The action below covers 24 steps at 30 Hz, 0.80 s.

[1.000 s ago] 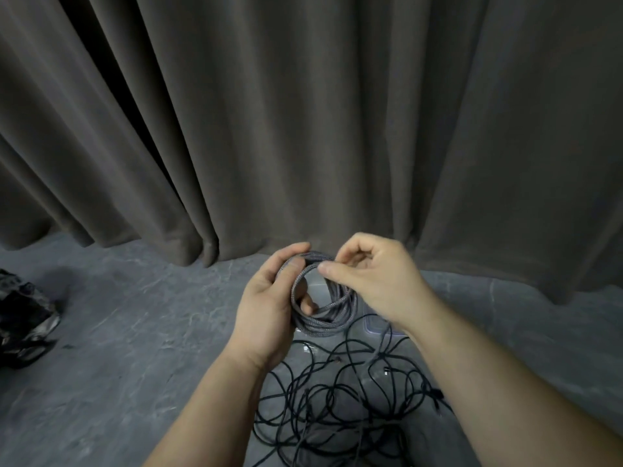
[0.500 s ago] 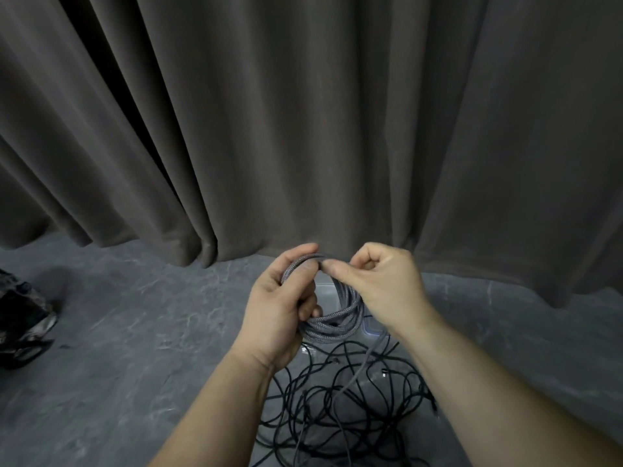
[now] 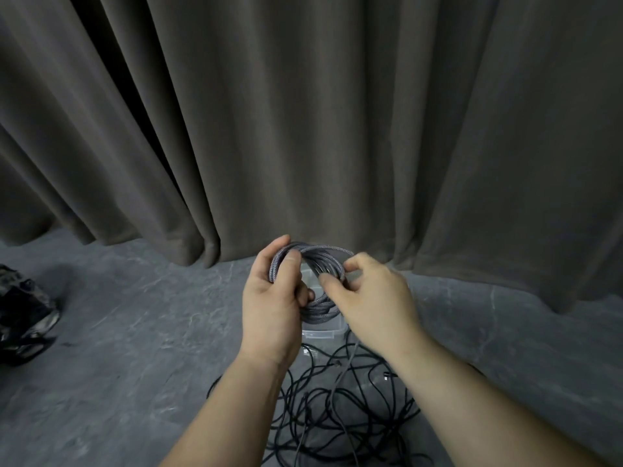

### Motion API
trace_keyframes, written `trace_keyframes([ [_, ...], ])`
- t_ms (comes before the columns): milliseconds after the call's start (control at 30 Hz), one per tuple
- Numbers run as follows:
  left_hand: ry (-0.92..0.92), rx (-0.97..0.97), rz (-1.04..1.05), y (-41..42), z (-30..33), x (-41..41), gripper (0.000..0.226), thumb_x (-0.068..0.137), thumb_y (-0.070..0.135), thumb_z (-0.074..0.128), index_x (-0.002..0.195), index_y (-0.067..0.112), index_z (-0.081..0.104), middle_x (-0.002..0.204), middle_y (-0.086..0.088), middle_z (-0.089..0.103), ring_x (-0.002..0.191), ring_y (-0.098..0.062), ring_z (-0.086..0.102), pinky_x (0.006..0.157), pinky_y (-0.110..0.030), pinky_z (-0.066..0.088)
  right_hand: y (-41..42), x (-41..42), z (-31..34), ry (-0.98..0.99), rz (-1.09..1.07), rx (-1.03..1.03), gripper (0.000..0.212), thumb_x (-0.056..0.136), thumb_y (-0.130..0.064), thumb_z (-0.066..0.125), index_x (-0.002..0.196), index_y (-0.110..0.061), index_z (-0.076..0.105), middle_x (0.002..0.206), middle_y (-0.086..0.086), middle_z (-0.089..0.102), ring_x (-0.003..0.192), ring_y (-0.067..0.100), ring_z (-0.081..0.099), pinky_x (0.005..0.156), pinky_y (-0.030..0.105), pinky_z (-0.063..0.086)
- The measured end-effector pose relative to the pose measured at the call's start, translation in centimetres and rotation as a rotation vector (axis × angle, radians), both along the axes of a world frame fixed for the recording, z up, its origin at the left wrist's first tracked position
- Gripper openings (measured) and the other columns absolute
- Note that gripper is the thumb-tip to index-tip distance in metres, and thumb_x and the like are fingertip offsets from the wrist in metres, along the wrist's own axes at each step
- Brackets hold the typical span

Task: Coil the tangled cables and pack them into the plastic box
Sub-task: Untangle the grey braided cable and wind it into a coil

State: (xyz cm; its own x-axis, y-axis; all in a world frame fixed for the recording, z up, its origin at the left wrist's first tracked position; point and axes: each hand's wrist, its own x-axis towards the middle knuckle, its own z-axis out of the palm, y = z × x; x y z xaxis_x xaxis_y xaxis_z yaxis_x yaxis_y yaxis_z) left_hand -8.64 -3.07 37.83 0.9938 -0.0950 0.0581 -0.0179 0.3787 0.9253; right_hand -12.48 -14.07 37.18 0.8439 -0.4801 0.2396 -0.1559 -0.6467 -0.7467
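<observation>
A grey braided cable coil (image 3: pixel 320 261) is held up in front of me above the floor. My left hand (image 3: pixel 274 305) grips the coil's left side, thumb over the strands. My right hand (image 3: pixel 371 298) pinches the coil's right side with thumb and fingers. A loose grey strand (image 3: pixel 338 382) hangs from the coil down to the floor. Below lies a tangle of black cables (image 3: pixel 340 409) on the grey floor. A clear plastic box (image 3: pixel 322 332) stands just behind the tangle, mostly hidden by my hands and the coil.
A dark grey curtain (image 3: pixel 303 129) hangs close behind the box and reaches the floor. A black crumpled bag (image 3: pixel 23 308) lies at the far left. The floor (image 3: pixel 135 348) is grey stone-patterned.
My right hand has slid from the coil's top round to its right side and lower. The coil has turned flatter toward me. My left hand keeps its grip.
</observation>
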Motion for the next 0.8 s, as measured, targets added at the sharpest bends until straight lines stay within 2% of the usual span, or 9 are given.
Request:
trace_keyframes([
  [67,0.006,-0.014,-0.017,0.1,0.09,0.08,0.021,0.095,0.01,0.055,0.112,0.021,0.06,0.051,0.008,0.042,0.043,-0.008,0.036,0.053,-0.024,0.038,0.06,0.06,-0.09,-0.035,0.036,0.055,0.029,0.084,-0.045,0.064,0.101,-0.022,0.067,0.07,0.001,0.07,0.069,0.017,0.063,0.063,0.029,0.048],
  [167,0.003,-0.049,-0.054,0.32,0.21,0.31,0.027,0.091,0.002,0.058,0.113,0.018,0.058,0.057,0.007,0.05,0.043,-0.008,0.037,0.051,-0.023,0.04,0.24,0.07,-0.33,-0.072,0.055,0.063,0.037,0.089,-0.037,0.061,0.12,-0.016,0.066,0.09,0.005,0.074,0.087,0.019,0.067,0.078,0.035,0.053],
  [233,-0.01,-0.047,-0.076,0.44,0.22,0.38,0.033,0.09,-0.004,0.057,0.114,0.018,0.057,0.06,0.008,0.054,0.044,-0.007,0.039,0.05,-0.021,0.041,0.2,0.12,-0.42,-0.096,0.061,0.066,0.036,0.09,-0.035,0.06,0.119,-0.015,0.066,0.091,0.006,0.074,0.088,0.02,0.067,0.079,0.035,0.053],
  [333,-0.017,-0.033,-0.1,0.46,0.2,0.38,0.039,0.089,-0.011,0.053,0.114,0.019,0.056,0.061,0.008,0.055,0.046,-0.006,0.04,0.052,-0.022,0.041,-0.02,0.2,-0.7,-0.123,0.093,0.097,0.029,0.089,-0.034,0.059,0.113,-0.019,0.069,0.07,0.0,0.07,0.067,0.013,0.063,0.068,0.029,0.052],
  [433,-0.012,-0.036,-0.091,0.51,0.09,0.47,0.041,0.089,-0.013,0.047,0.113,0.019,0.056,0.063,0.006,0.056,0.047,-0.008,0.04,0.052,-0.023,0.042,-0.27,0.22,-0.91,-0.12,0.089,0.076,0.033,0.089,-0.026,0.061,0.122,-0.025,0.066,0.047,-0.003,0.05,0.046,0.009,0.048,0.051,0.016,0.039],
  [500,0.005,-0.042,-0.07,0.6,0.1,0.57,0.042,0.089,-0.014,0.045,0.113,0.018,0.057,0.062,0.004,0.055,0.046,-0.009,0.04,0.053,-0.023,0.042,-0.28,0.11,-0.87,-0.113,0.099,0.047,0.037,0.089,-0.021,0.061,0.125,-0.026,0.064,0.043,-0.004,0.042,0.045,0.006,0.047,0.048,0.011,0.034],
  [600,0.02,-0.052,-0.05,0.64,0.27,0.64,0.042,0.089,-0.013,0.044,0.114,0.018,0.057,0.061,0.004,0.054,0.045,-0.009,0.039,0.051,-0.023,0.041,-0.24,0.02,-0.8,-0.114,0.13,0.033,0.04,0.09,-0.02,0.059,0.129,-0.026,0.061,0.05,-0.009,0.04,0.049,0.002,0.049,0.048,0.011,0.032],
  [700,0.026,-0.054,-0.023,0.84,0.57,0.65,0.043,0.089,-0.013,0.041,0.115,0.018,0.057,0.058,0.004,0.051,0.044,-0.009,0.039,0.05,-0.022,0.04,-0.19,0.04,-0.74,-0.129,0.161,0.045,0.042,0.091,-0.021,0.058,0.133,-0.025,0.057,0.055,-0.013,0.037,0.046,0.004,0.042,0.054,0.01,0.03],
  [800,0.032,-0.077,-0.005,0.95,0.76,0.75,0.045,0.088,-0.013,0.039,0.117,0.016,0.057,0.059,0.003,0.048,0.045,-0.01,0.037,0.054,-0.025,0.037,-0.2,0.03,-0.57,-0.173,0.155,0.013,0.042,0.092,-0.019,0.059,0.133,-0.02,0.056,0.064,-0.019,0.038,0.06,0.001,0.042,0.07,0.015,0.039],
])
